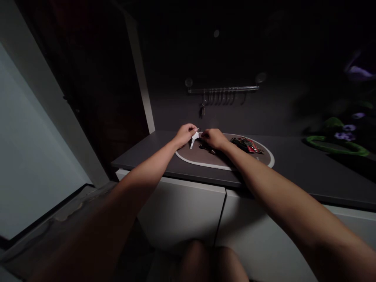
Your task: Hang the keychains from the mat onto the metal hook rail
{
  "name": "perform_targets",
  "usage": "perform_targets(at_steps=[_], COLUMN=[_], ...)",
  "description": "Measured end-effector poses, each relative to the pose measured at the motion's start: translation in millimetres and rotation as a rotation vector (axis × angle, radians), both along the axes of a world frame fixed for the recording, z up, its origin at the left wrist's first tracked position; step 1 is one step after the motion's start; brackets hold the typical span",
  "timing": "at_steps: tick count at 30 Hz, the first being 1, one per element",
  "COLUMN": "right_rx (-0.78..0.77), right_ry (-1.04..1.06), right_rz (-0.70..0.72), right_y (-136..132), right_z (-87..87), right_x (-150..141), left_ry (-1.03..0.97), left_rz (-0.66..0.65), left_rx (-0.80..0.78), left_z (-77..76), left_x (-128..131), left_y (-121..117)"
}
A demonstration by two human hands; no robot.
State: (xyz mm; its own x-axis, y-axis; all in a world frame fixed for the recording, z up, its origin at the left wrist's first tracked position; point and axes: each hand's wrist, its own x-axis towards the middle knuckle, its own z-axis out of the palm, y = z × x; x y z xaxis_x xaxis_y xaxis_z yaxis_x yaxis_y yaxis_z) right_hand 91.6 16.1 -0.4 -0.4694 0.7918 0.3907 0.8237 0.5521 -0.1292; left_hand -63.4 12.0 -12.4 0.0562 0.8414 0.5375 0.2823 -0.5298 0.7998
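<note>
Between my two hands, above the left part of a brown oval mat (205, 158) with a white rim, hangs a bright silver key (194, 140). My left hand (186, 134) is closed in a pinch at the key's upper end, where a thin ring (199, 129) shows. Close by on the right, my right hand (214, 138) has its fingers curled together; what they hold is hidden. Darker keys (208, 149) show just below the right hand, and I cannot tell whether they hang from it or lie on the mat.
A pile of keys with red and black tags (248, 145) lies on the mat's right side. On the wall, a clear rail (223, 89) carries several hooks, with keys (203, 109) on the leftmost. A green ring-shaped thing with purple flowers (337, 147) sits right on the dark counter (293, 172).
</note>
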Motion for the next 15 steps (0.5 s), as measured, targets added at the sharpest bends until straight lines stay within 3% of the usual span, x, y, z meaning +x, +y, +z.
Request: perform_targets(at_steps=[7, 15], right_rx=[-0.047, -0.277], right_ry=[0.316, 0.798], right_rz=[0.032, 0.256], right_y=[-8, -9], right_z=[5.7, 8.6], right_x=[-5, -9], left_ry=[-0.417, -0.641], left_rz=[-0.246, -0.447], left_rx=[-0.179, -0.258], left_z=[6.5, 10.9], left_x=[-1, -7], left_y=[-4, -10])
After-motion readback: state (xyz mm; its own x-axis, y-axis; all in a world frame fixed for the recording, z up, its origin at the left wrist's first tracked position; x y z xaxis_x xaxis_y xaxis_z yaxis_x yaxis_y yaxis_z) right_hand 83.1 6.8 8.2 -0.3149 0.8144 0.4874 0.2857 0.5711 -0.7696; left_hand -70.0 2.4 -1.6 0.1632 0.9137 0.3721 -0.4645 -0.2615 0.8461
